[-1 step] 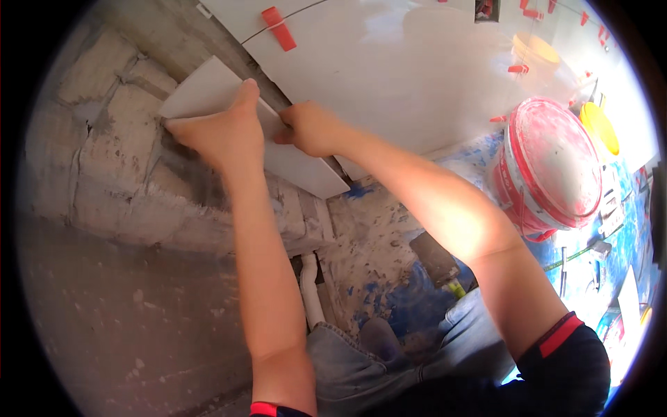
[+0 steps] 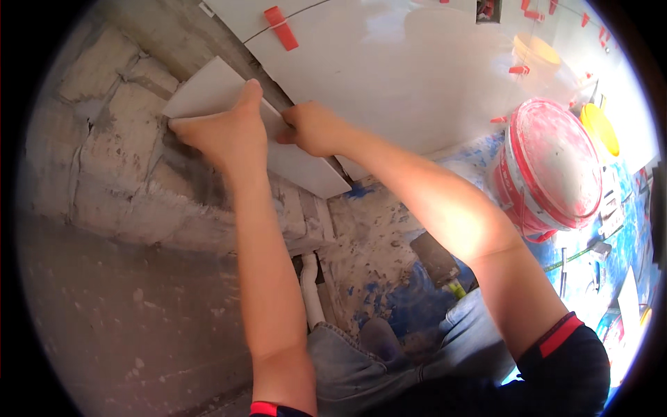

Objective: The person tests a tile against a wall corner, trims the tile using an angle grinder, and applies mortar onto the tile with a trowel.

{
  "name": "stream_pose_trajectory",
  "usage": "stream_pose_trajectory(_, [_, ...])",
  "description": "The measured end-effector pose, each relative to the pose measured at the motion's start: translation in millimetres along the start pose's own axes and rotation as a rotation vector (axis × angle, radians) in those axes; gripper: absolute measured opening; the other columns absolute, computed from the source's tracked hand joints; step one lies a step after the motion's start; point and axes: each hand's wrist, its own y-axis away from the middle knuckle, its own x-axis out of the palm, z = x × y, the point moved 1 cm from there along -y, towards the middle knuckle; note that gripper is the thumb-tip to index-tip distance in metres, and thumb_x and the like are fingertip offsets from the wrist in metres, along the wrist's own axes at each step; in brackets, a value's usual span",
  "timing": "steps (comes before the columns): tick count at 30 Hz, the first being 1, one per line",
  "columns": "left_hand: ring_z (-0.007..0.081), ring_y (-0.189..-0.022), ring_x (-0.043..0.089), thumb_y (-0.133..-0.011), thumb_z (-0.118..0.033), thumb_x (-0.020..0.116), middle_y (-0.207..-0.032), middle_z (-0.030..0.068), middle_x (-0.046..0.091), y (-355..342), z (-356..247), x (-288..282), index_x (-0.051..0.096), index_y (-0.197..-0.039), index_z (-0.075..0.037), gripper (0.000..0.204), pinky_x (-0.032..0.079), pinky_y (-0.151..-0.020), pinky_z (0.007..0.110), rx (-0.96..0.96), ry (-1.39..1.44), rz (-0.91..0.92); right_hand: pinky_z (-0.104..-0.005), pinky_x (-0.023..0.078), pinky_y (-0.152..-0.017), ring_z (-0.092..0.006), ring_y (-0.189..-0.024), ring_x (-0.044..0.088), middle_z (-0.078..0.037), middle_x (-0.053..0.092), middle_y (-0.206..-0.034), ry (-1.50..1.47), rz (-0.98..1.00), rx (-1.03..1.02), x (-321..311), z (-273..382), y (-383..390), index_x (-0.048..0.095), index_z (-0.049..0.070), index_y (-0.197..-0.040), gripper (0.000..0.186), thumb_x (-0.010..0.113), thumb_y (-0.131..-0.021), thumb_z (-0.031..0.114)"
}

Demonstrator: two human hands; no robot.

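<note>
A narrow white tile strip (image 2: 306, 169) lies slanted against the rough brickwork, beside the large white wall tiles (image 2: 368, 76). My left hand (image 2: 226, 135) spans the strip's upper part, its thumb on the white face and its fingers along the left edge, gripping it. At the strip's right edge, by the dark gap to the wall tiles, my right hand (image 2: 313, 130) is closed with curled fingers. Whatever sits between those fingertips is hidden. A red tile-levelling wedge (image 2: 281, 28) sticks out of the tile joint above.
Rough brickwork (image 2: 111, 132) borders the strip on the left. A white pipe (image 2: 310, 288) stands by the floor corner. On the right are a red-and-white bucket (image 2: 556, 163), a yellow container (image 2: 599, 129) and tools on the blue-stained floor. A trowel-like flat blade (image 2: 434, 257) lies near my knees.
</note>
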Motion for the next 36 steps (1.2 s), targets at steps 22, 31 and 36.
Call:
stream_pose_trajectory(22, [0.0401, -0.121, 0.042, -0.065, -0.021, 0.085, -0.127, 0.0286, 0.037, 5, 48, 6, 0.027, -0.13, 0.017, 0.096, 0.038, -0.104, 0.048, -0.038, -0.022, -0.051, -0.0498, 0.05, -0.076, -0.0429, -0.09, 0.064, -0.024, 0.067, -0.092, 0.016, -0.022, 0.021, 27, -18, -10, 0.063, -0.001, -0.094, 0.034, 0.067, -0.091, 0.032])
stream_pose_trajectory(31, [0.0414, -0.124, 0.039, -0.065, -0.021, 0.085, -0.13, 0.0309, 0.036, -6, 49, 4, 0.021, -0.134, 0.019, 0.102, 0.034, -0.108, 0.048, -0.026, -0.041, -0.028, -0.0477, 0.052, -0.077, -0.0395, -0.093, 0.066, -0.021, 0.07, -0.094, 0.053, 0.002, 0.028, 24, -11, -20, 0.068, 0.005, -0.104, 0.022, 0.064, -0.093, 0.024])
stream_pose_trajectory(36, [0.0421, -0.129, 0.036, -0.067, -0.022, 0.084, -0.135, 0.033, 0.032, -1, 51, 9, 0.016, -0.138, 0.02, 0.107, 0.031, -0.112, 0.047, -0.035, -0.081, -0.018, -0.0501, 0.05, -0.073, -0.0433, -0.084, 0.064, -0.024, 0.067, -0.086, 0.023, -0.006, 0.082, 25, -18, -16, 0.062, -0.001, -0.093, 0.034, 0.065, -0.093, 0.033])
